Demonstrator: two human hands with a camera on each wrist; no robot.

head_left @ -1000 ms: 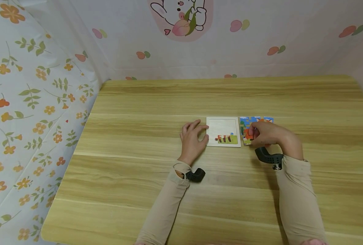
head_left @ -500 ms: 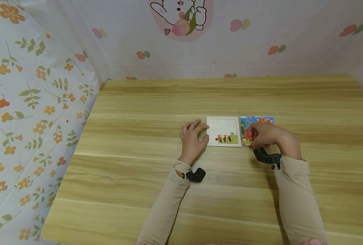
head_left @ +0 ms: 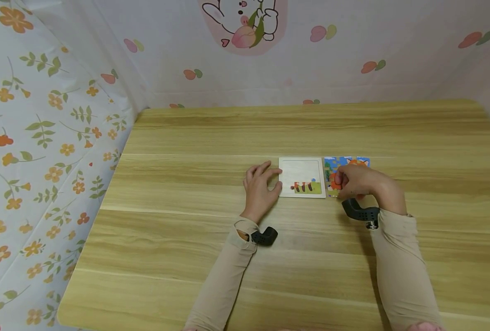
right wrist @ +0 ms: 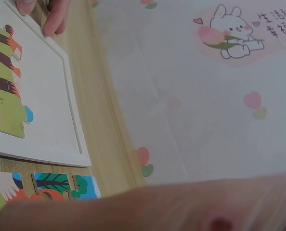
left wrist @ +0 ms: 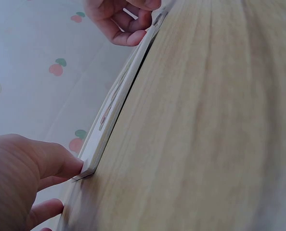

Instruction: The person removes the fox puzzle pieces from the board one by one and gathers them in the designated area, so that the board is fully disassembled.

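A white puzzle tray [head_left: 300, 172] lies flat on the table, with several joined jigsaw pieces [head_left: 307, 187] along its lower right, showing green ground and dark striped legs. My left hand [head_left: 261, 188] rests at the tray's left edge, index finger and thumb touching the rim with fingers loosely bent. Right beside the tray lies a colourful group of jigsaw pieces [head_left: 332, 165] with a fox picture. Over it, my right hand [head_left: 358, 179] has its fingers curled and fingertips down on an orange jigsaw piece [head_left: 333, 186]. The hand hides much of that picture.
The wooden table [head_left: 187, 257] carries both puzzle parts near its middle. A printed white cloth [head_left: 344, 59] hangs along the back, and a floral one [head_left: 42, 184] covers the left side. Black wrist mounts [head_left: 265, 236] sit under both wrists.
My right hand and wrist shifted slightly left over the fox pieces early on, then stay nearly still. The left hand keeps its place on the tray edge.
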